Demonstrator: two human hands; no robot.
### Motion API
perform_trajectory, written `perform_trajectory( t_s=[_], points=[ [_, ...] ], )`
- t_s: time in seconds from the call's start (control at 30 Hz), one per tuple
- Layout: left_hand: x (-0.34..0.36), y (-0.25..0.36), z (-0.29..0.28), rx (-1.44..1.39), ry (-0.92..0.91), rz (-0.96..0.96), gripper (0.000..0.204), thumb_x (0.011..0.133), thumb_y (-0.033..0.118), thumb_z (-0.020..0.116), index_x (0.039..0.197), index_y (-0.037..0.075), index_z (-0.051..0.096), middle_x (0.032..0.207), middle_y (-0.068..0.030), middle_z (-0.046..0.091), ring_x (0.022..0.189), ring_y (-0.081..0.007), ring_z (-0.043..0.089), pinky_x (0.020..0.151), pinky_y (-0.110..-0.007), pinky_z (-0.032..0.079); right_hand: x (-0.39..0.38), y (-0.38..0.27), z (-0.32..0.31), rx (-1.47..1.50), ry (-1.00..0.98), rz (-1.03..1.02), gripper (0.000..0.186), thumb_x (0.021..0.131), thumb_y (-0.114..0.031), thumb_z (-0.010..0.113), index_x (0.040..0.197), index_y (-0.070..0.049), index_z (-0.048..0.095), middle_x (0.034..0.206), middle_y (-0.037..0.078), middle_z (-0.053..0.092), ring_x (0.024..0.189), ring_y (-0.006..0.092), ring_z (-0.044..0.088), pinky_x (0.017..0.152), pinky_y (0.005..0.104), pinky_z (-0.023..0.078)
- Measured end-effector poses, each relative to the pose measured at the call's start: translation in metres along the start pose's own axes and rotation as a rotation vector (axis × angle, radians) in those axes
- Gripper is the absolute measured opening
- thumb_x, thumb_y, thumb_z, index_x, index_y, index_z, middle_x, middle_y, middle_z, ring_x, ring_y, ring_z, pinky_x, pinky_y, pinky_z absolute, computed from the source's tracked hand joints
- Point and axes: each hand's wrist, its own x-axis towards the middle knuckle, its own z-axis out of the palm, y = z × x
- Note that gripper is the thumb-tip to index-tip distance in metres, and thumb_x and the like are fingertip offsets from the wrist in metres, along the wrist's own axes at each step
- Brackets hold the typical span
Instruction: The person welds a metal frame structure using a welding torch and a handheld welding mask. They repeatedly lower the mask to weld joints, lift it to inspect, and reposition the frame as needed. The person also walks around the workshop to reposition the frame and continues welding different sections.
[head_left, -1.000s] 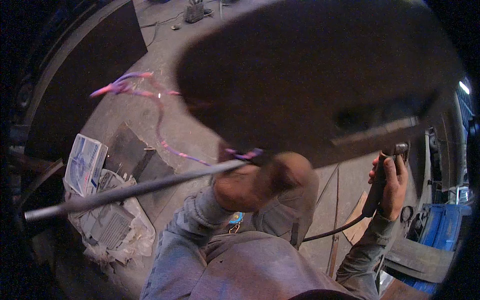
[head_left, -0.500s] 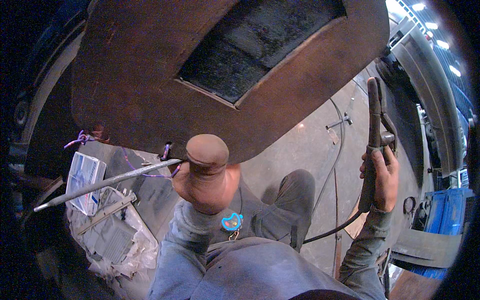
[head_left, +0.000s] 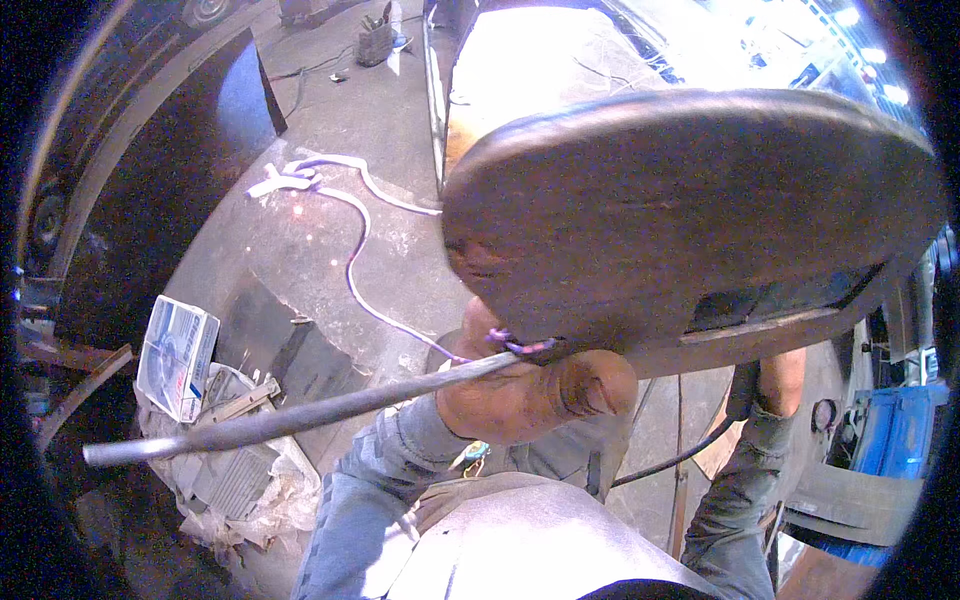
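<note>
A brown hand-held welding shield (head_left: 620, 220) fills the upper right, tilted so that its dark window (head_left: 780, 300) shows as a narrow strip. My left hand (head_left: 530, 400) is closed at its lower edge, gripping it. From this hand a grey metal rod (head_left: 300, 415) sticks out to the left; how it is held is hidden. My right hand (head_left: 782, 380) is mostly covered by the shield, its wrist and lower part showing. Beside it the black handle end of an electrode holder (head_left: 740, 388) runs into a black cable (head_left: 680, 463).
A white and purple cord (head_left: 358, 250) snakes over the concrete floor. At left lie a clear-lidded box (head_left: 178, 355) and crumpled plastic sheeting (head_left: 255, 530). A dark metal plate (head_left: 165, 190) stands farther left. A brightly lit pale surface (head_left: 530, 60) lies beyond the shield; blue metal (head_left: 890, 430) is at right.
The shield has swung up, right and tilted, now covering most of my right hand and the electrode holder. My left hand moved right with it and the rod. The floor and cord came into view.
</note>
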Motion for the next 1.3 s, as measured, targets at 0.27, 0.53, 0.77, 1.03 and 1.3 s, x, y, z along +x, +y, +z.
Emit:
perform_trajectory(
  t_s=[0.27, 0.53, 0.77, 1.03, 1.3],
  points=[
    [0.013, -0.003, 0.005, 0.016, -0.016, 0.049, 0.046, 0.083, 0.025, 0.070, 0.122, 0.005, 0.055, 0.110, -0.0091, 0.063, 0.097, -0.0206, 0.059, 0.090, -0.038, 0.045, -0.001, 0.012, -0.012, -0.132, -0.098, 0.031, 0.035, 0.094, -0.025, 0.049, 0.116, 0.001, 0.055, 0.110, 0.010, 0.058, 0.098, 0.0227, 0.055, 0.085, 0.0371, 0.043],
    [0.008, 0.006, -0.006, 0.101, 0.123, 0.064, 0.046, 0.084, 0.025, 0.068, 0.122, 0.005, 0.055, 0.110, -0.0093, 0.063, 0.096, -0.0211, 0.059, 0.091, -0.039, 0.045, 0.011, -0.054, 0.011, 0.557, -0.121, 0.256, 0.025, 0.093, -0.025, 0.053, 0.104, -0.003, 0.055, 0.090, 0.007, 0.060, 0.071, 0.0159, 0.060, 0.060, 0.0294, 0.050],
    [-0.008, 0.020, -0.015, 0.156, 0.228, 0.083, 0.045, 0.085, 0.026, 0.067, 0.123, 0.005, 0.054, 0.110, -0.0095, 0.062, 0.096, -0.0215, 0.059, 0.091, -0.040, 0.044, 0.018, -0.093, 0.018, 0.357, -0.087, 0.396, 0.025, 0.093, -0.030, 0.056, 0.099, -0.005, 0.058, 0.081, 0.004, 0.061, 0.061, 0.0096, 0.058, 0.053, 0.0235, 0.049],
    [-0.029, 0.023, -0.024, 0.165, 0.381, 0.106, 0.045, 0.086, 0.027, 0.066, 0.124, 0.006, 0.054, 0.110, -0.0097, 0.062, 0.095, -0.0221, 0.059, 0.092, -0.041, 0.044, 0.020, -0.093, 0.023, 0.327, -0.069, 0.393, 0.025, 0.093, -0.031, 0.055, 0.098, -0.006, 0.058, 0.080, 0.003, 0.059, 0.061, 0.0084, 0.056, 0.053, 0.0222, 0.047],
    [-0.077, 0.048, -0.076, 0.542, 0.710, 0.115, 0.045, 0.087, 0.027, 0.064, 0.125, 0.006, 0.053, 0.110, -0.0099, 0.062, 0.095, -0.0226, 0.059, 0.092, -0.042, 0.043, -0.022, -0.070, 0.018, 0.373, -0.098, 0.383, 0.025, 0.089, -0.022, 0.058, 0.104, -0.002, 0.056, 0.083, 0.005, 0.062, 0.063, 0.0102, 0.054, 0.055, 0.0241, 0.044]
  ],
)
